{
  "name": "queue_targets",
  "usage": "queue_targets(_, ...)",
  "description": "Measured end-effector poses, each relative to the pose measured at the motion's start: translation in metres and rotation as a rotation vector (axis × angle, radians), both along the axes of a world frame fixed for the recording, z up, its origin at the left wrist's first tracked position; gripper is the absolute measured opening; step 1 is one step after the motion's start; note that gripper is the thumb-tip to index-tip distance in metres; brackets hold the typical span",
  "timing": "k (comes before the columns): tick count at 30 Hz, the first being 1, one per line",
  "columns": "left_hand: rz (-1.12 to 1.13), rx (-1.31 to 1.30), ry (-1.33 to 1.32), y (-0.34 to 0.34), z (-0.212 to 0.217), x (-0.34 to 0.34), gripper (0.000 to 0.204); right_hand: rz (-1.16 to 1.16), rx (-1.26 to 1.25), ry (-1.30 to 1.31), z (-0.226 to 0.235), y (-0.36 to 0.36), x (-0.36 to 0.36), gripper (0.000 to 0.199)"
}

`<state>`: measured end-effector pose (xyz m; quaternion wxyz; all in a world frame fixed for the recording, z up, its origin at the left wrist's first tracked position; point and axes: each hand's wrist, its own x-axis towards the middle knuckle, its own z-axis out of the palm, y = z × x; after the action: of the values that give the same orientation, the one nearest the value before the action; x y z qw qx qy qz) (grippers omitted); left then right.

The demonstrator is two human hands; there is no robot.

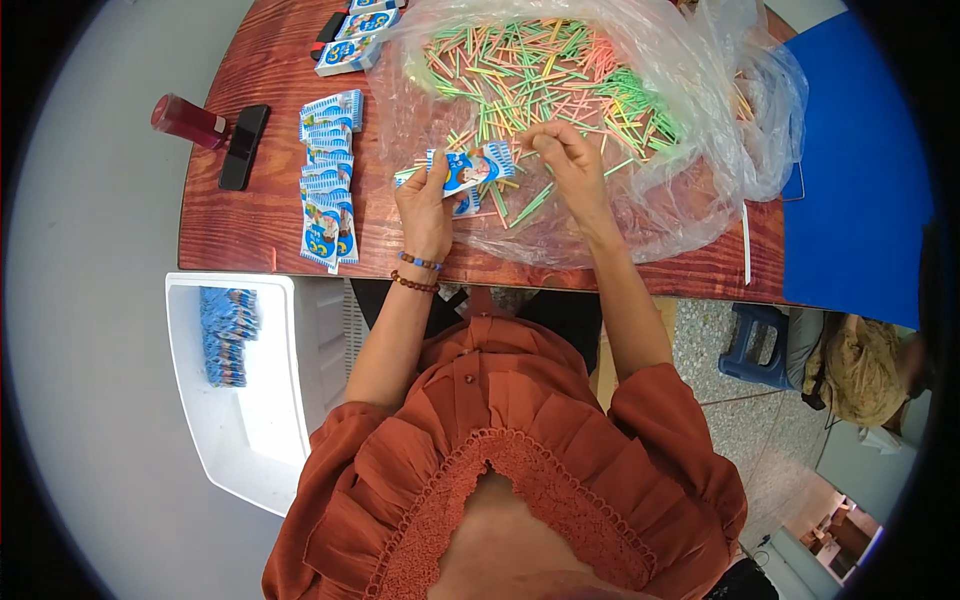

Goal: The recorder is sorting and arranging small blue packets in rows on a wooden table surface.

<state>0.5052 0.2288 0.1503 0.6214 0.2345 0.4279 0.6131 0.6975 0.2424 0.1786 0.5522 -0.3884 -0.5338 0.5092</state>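
Note:
My left hand (pixel 428 215) grips a small blue-and-white packet (pixel 472 170) between thumb and fingers, held nearly level over the table. Part of another blue-and-white packet shows just below it. My right hand (pixel 568 165) hovers right of the packet, apart from it, with thumb and fingertips pinched together; whatever may be between them is too small to make out. Under and beyond both hands, many thin pink, green and yellow sticks (pixel 530 80) lie loose on a spread clear plastic bag (pixel 700 110).
Left of my hands runs an overlapping row of packets (pixel 328 180), with more packets (pixel 348 52) stacked behind. A black phone (pixel 243 148) and a red bottle (pixel 188 120) sit at the table's left edge. Below stands a white bin (pixel 265 430) holding blue packets. A blue board (pixel 850 160) lies right.

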Motion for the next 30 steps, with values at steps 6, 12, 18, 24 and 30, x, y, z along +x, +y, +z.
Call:
queue_targets(6,-0.076,0.021,-0.038,-0.002,0.004,0.009,0.022,0.063,0.385,-0.498,0.008,-0.012,-0.005,0.020)
queue_targets(12,-0.139,-0.004,-0.124,-0.008,0.005,0.015,0.022,0.342,0.300,-0.368,-0.002,-0.012,0.000,0.020)
queue_targets(18,-0.083,-0.001,-0.022,-0.010,0.005,0.013,0.030,0.253,-0.054,-0.286,0.021,0.003,0.050,0.018)
queue_targets(24,-0.084,0.022,-0.097,-0.008,-0.001,0.009,0.031,-0.244,-0.023,-1.013,-0.014,0.070,0.167,0.021)
queue_targets(30,-0.072,0.022,-0.112,-0.008,-0.006,0.000,0.025,-0.271,0.206,-1.570,-0.028,0.106,0.191,0.021)
